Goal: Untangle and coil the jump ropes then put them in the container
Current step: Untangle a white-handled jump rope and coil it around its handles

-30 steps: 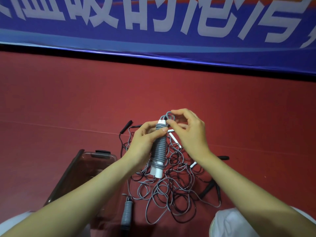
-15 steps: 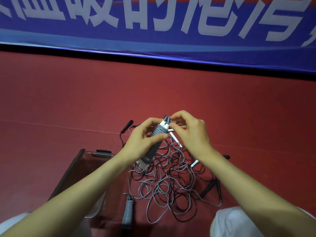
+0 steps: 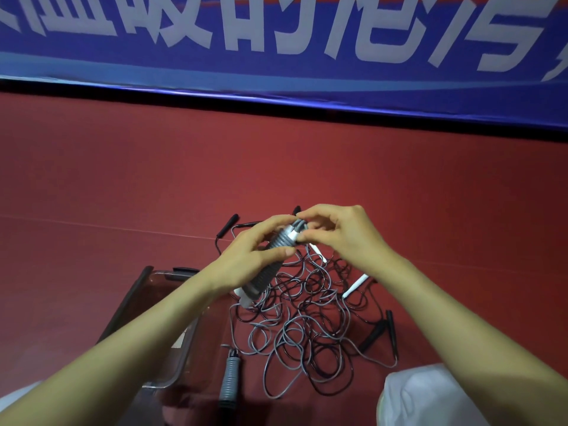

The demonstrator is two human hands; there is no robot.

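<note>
**One rope nearly coiled, the heap still waiting**

A red floor [image 3: 123, 179] runs back to a blue banner [image 3: 276, 72] with large white characters. At the left stands the clear plastic container [image 3: 163, 385]; no rope shows in the part that the forearm leaves in view. Just beside it a grey ribbed handle [image 3: 229, 376] lies on the floor.

Above these, the left hand [image 3: 249, 259] is curled round the wound grey jump rope [image 3: 270, 265], its cord wrapped in tight turns about white handles and held tilted in the air. The right hand [image 3: 344, 238] pinches the loose end [image 3: 299, 226] at the bundle's top, seemingly tucking it in.

Below and rightward, the tangle [image 3: 307, 327] of grey and black cords sprawls, with a white handle [image 3: 356, 284] and black handles [image 3: 373, 333] at its edge.

I judge the task early: one rope is almost ready to store, and the others remain knotted.
</note>
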